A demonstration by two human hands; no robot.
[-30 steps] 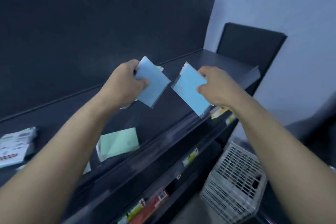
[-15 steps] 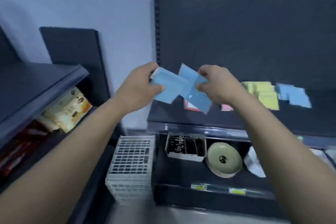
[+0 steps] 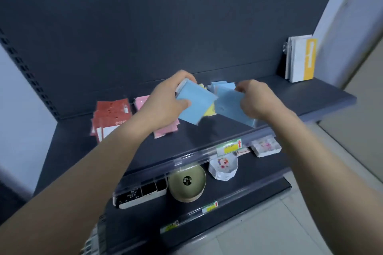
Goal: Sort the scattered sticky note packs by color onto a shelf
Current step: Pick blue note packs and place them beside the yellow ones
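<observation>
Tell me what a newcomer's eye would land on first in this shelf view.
The hands at centre draw the eye: the left hand grips a blue pack and the right hand pinches a second blue pack, both over the top shelf. Colour piles lie behind: red packs at the left, pink packs next, yellow packs between the hands. A white and yellow booklet stack stands far right.
</observation>
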